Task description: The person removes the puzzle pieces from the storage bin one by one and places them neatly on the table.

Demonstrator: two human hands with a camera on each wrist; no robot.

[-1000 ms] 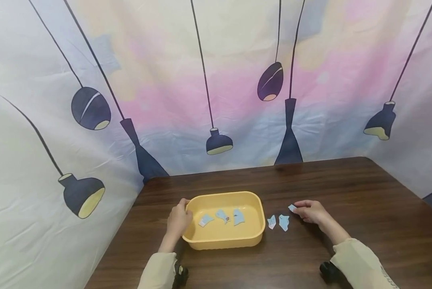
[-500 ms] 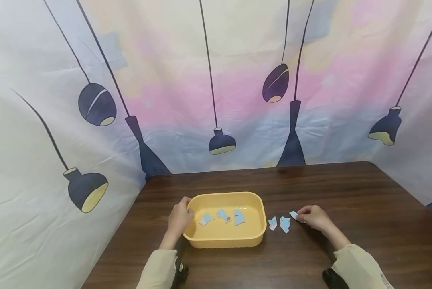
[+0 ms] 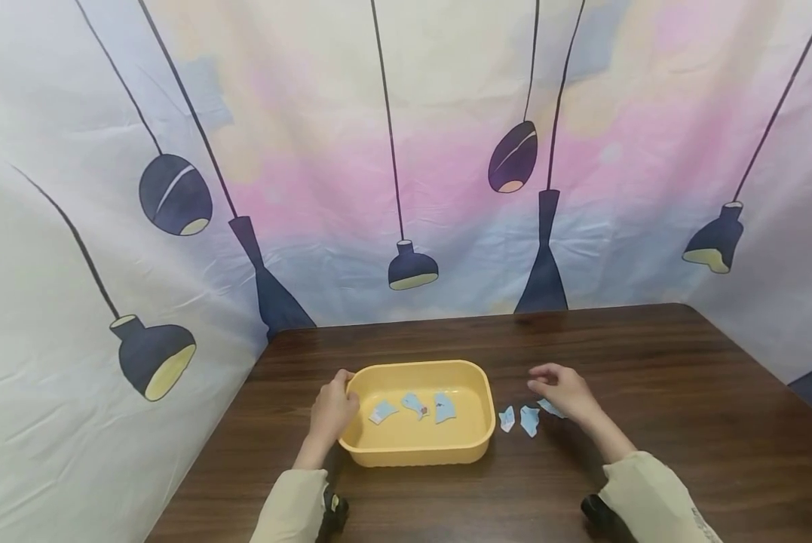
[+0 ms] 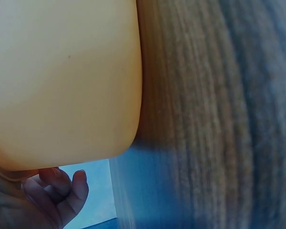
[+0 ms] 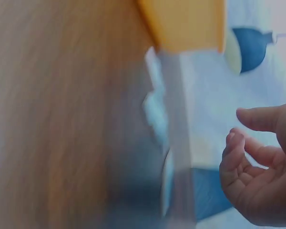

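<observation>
My left hand (image 3: 333,411) grips the left end of a yellow rectangular plastic tub (image 3: 419,457), its thumb over the rim. In the left wrist view its fingers (image 4: 78,191) are curled beside the tub wall (image 4: 71,86). Three light blue, jagged flat pieces lie apart on the tub floor: a left one (image 3: 383,411), a middle one (image 3: 414,405) and a right one (image 3: 445,407). Right of the tub lie a narrow piece (image 3: 507,418), a wider piece (image 3: 529,421) and a partly covered piece (image 3: 550,408). Above these my right hand (image 3: 565,388) hovers with thumb and fingers apart, holding nothing.
Everything rests on a dark brown wooden table (image 3: 433,498). A cloth backdrop (image 3: 338,188) printed with hanging lamps rises directly behind its far edge. A black wrist device (image 3: 334,516) sits at the left cuff, another (image 3: 602,516) at the right.
My right hand has let go of the rightmost piece, leaving it on the table beside the other two, and has lifted slightly up and left. The left hand keeps its hold on the tub.
</observation>
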